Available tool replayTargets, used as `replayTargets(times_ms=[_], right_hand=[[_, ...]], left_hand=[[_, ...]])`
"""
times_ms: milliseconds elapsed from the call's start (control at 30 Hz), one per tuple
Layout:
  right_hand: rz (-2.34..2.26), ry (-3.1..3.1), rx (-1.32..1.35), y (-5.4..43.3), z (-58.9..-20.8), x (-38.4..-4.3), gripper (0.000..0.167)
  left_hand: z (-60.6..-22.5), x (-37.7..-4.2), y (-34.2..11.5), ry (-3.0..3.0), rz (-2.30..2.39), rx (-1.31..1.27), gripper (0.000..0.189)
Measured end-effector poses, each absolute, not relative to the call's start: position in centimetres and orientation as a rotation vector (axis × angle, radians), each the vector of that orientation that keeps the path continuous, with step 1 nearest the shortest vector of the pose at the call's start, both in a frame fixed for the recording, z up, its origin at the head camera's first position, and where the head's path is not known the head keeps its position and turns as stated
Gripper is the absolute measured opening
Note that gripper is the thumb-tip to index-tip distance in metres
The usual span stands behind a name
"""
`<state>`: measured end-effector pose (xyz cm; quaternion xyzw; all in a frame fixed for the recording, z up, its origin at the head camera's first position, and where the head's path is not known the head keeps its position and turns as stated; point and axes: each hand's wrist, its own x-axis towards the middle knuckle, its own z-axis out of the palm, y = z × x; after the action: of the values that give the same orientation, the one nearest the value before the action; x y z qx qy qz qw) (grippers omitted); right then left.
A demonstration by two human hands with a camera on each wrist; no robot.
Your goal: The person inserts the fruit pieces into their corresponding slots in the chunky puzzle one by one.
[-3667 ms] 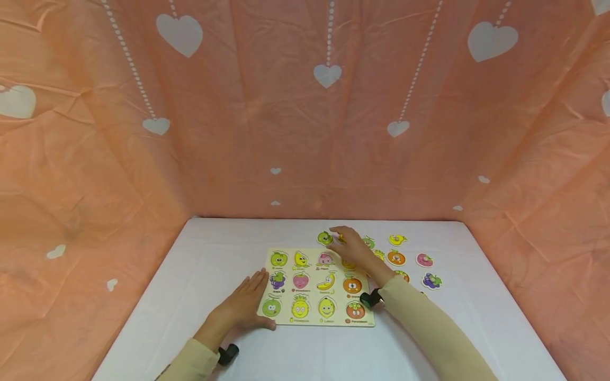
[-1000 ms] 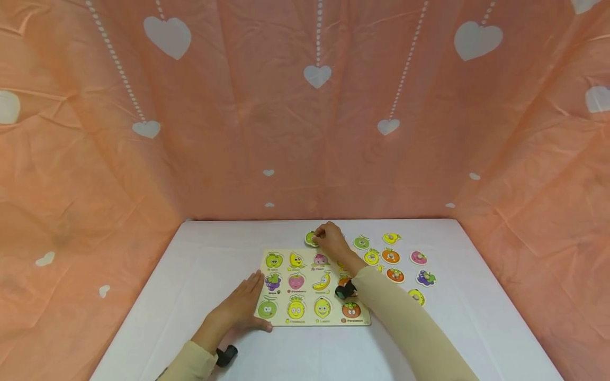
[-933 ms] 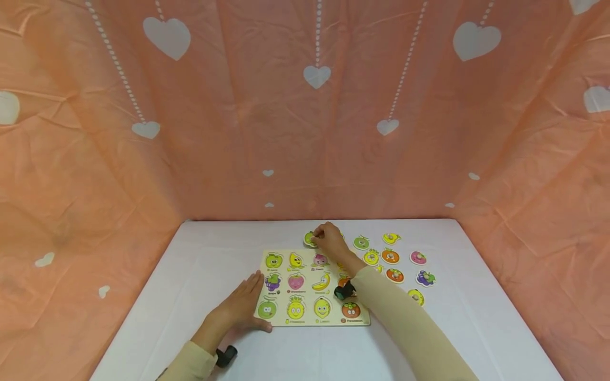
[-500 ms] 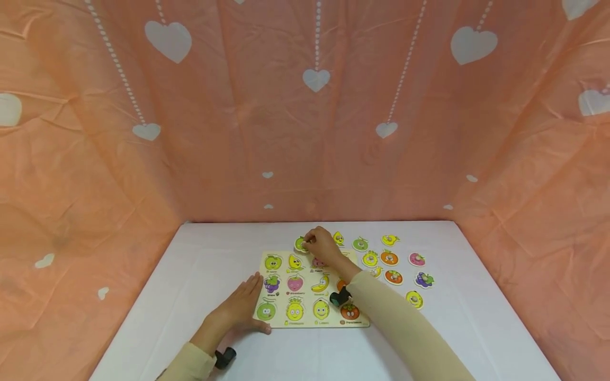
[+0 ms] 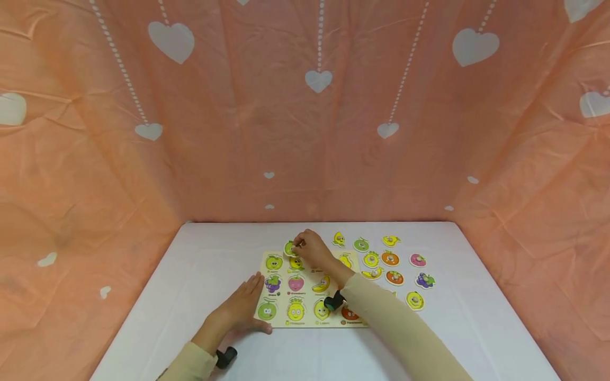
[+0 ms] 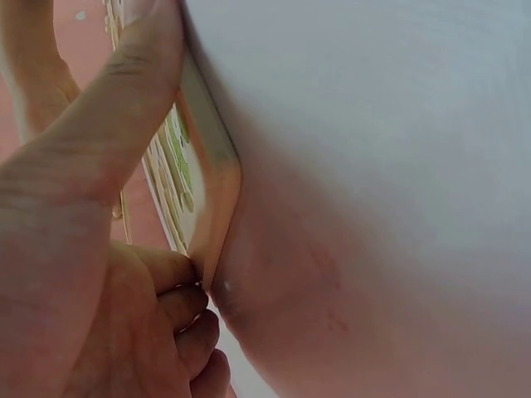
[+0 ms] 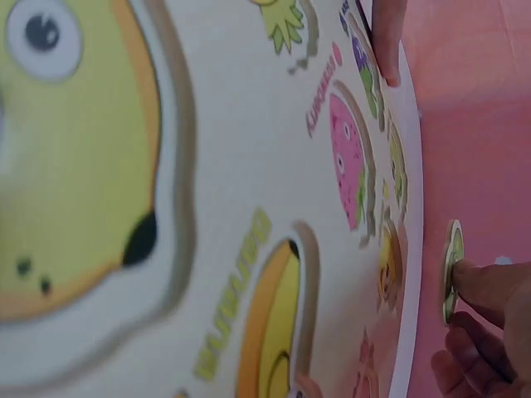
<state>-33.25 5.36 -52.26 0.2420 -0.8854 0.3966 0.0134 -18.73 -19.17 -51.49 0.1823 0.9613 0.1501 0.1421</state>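
A cream fruit puzzle board (image 5: 308, 297) with printed recesses lies on the white table. My left hand (image 5: 240, 305) rests at its near left corner, fingers straight along the left side and thumb at the front edge. In the left wrist view the thumb and fingertips touch the board's edge (image 6: 222, 174). My right hand (image 5: 313, 248) pinches a green apple puzzle piece (image 5: 288, 248) above the board's far edge. The right wrist view shows this piece (image 7: 453, 269) raised and tilted between thumb and fingers. My right hand and forearm hide part of the board.
Several loose knobbed fruit pieces lie behind and right of the board, among them a lemon-yellow leafed piece (image 5: 339, 239), a green melon (image 5: 361, 244), an orange (image 5: 390, 258) and grapes (image 5: 424, 280). An orange cloth with hearts (image 5: 305, 132) hangs behind the table.
My right hand has taken hold of the green apple piece, lifted it and carried it left toward the board's far left corner. My left hand has stayed at the board's edge.
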Motion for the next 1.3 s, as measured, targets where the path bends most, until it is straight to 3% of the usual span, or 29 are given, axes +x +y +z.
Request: replayTargets(times_ms=[1300], right_hand=[[1.191,-2.84,0.847,1.3,-53.0,-32.0,0.006]], left_hand=[[-51.2,-18.4,-19.3,2.765,0.509,0.559,0.137]])
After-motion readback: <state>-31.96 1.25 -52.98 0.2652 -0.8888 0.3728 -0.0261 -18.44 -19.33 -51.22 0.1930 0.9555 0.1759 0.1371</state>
